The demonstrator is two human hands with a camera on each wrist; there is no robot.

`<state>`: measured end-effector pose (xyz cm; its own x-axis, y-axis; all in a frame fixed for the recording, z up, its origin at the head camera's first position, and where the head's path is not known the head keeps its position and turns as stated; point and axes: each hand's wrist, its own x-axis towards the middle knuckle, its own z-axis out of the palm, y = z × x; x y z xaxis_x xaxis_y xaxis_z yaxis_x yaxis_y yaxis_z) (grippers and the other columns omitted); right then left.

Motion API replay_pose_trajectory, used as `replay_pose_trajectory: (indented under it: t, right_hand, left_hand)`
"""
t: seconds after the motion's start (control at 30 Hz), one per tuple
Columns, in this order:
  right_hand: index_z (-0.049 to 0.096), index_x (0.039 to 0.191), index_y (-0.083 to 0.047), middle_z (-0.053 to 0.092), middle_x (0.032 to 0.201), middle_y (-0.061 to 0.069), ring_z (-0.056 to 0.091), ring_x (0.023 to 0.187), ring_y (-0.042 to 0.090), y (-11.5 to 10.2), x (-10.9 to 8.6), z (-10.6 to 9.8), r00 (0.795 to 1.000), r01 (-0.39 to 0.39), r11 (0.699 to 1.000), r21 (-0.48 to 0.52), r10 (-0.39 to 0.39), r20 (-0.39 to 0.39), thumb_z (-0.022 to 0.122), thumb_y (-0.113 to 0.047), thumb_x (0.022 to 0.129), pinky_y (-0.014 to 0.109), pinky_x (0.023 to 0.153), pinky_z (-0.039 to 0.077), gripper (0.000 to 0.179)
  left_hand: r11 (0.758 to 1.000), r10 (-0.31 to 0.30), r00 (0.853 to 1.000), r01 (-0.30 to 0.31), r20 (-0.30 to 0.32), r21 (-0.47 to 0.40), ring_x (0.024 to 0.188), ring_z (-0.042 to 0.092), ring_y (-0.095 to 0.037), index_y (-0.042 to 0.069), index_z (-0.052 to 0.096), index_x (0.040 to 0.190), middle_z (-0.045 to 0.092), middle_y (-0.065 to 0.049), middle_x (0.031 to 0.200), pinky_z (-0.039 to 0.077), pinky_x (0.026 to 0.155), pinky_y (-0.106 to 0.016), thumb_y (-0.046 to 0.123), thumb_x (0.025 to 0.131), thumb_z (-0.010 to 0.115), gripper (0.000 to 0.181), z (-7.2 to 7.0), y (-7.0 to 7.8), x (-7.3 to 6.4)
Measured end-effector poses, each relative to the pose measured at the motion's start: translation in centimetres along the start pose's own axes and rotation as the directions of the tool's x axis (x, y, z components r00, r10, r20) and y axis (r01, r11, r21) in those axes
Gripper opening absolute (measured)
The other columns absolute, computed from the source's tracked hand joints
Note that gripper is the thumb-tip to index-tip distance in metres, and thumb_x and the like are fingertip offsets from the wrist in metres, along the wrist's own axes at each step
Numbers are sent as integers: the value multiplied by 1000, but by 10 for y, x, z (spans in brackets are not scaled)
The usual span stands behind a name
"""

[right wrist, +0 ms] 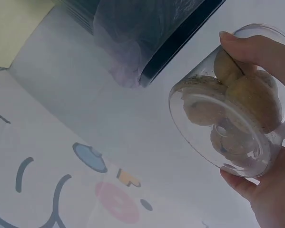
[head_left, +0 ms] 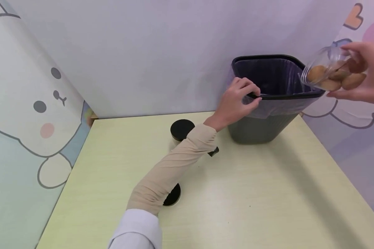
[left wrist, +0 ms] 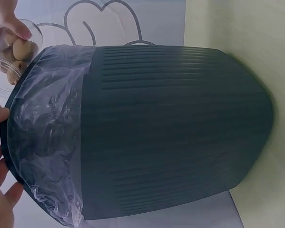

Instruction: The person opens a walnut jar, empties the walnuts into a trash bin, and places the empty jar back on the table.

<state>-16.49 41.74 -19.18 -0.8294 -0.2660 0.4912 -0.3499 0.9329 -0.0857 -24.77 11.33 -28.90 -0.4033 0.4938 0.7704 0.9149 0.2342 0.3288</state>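
My left hand (head_left: 237, 102) pinches the front rim of a dark grey trash bin (head_left: 252, 128), which is lined with a thin translucent purple bag (left wrist: 52, 118). To the right of the bin, my right hand (head_left: 369, 74) grips a clear jar (right wrist: 190, 137) lying nearly on its side. The jar's threaded mouth faces the bin and is right at its right rim. Several brown, rounded pieces (head_left: 330, 84) lie inside the jar; specks of dirt stick to its wall in the right wrist view.
Under my left arm, a jar with a black lid (head_left: 182, 129) stands on the pale wooden table (head_left: 237, 207). A second black round lid (head_left: 174, 195) and a small black object (head_left: 213, 151) are partly hidden by the sleeve. Cartoon-printed walls (head_left: 143, 58) enclose the table.
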Motion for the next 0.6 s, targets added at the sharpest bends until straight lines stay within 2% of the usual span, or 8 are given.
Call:
replay_pose_trajectory:
  t: [0.03, 0.1, 0.17, 0.2, 0.23, 0.43, 0.6]
  right_hand:
    - [30, 143, 0, 47, 112, 35, 52, 85, 3, 0, 1, 0, 1000, -3, 1000, -7, 3, 9, 87, -7, 58, 11, 98, 26, 101]
    - [29, 143, 0, 46, 113, 36, 58, 85, 31, 0, 3, 0, 1000, -9, 1000, -30, 9, 29, 84, 3, 51, 27, 105, 30, 107]
    - [25, 145, -1, 41, 118, 38, 47, 89, 56, 1, 5, -1, 998, -8, 998, -55, 11, 62, 81, 7, 52, 48, 107, 28, 109]
    - [25, 145, -1, 40, 120, 38, 47, 91, 57, 1, 6, -1, 998, 5, 998, -64, 0, 68, 80, 9, 51, 49, 107, 28, 109]
    - [24, 145, -1, 38, 121, 39, 45, 91, 57, 1, 6, 0, 997, 14, 997, -79, -8, 79, 79, 9, 52, 57, 105, 26, 109]
    - [22, 145, 1, 35, 121, 40, 32, 105, 54, 0, 10, -2, 991, 64, 982, -176, -42, 125, 80, 6, 51, 57, 109, 14, 110]
    - [23, 144, 1, 35, 123, 39, 31, 110, 55, -3, 11, -4, 989, 52, 976, -212, -21, 148, 81, 3, 48, 58, 109, 15, 112]
  left_hand:
    - [1000, -7, 1000, 7, 6, 4, 98, 45, -15, 12, 68, 87, 57, 4, 95, 36, 83, -15, 19, 87, 64, 8, 0, 0, 0]
    - [1000, -17, 1000, 17, 13, 9, 98, 45, -14, 12, 69, 87, 57, 4, 95, 36, 82, -15, 19, 87, 64, 8, 0, 1, 0]
    - [1000, -22, 1000, 22, 13, 11, 98, 45, -15, 12, 69, 88, 57, 4, 95, 36, 82, -15, 19, 87, 64, 8, 0, 1, 0]
    - [1000, -24, 1000, 24, 14, 12, 98, 45, -15, 12, 69, 88, 57, 4, 96, 36, 82, -15, 19, 87, 64, 8, 0, 2, 0]
    - [1000, -26, 1000, 26, 15, 14, 98, 45, -15, 12, 69, 88, 57, 4, 96, 36, 82, -15, 19, 87, 64, 8, 0, 2, 0]
    - [999, -28, 999, 27, 23, 17, 98, 45, -15, 13, 69, 88, 57, 5, 96, 36, 82, -15, 19, 87, 64, 8, 1, 4, 2]
    - [1000, -25, 999, 25, 31, 8, 98, 45, -14, 13, 69, 88, 57, 5, 96, 37, 81, -15, 19, 87, 64, 7, 2, 4, 3]
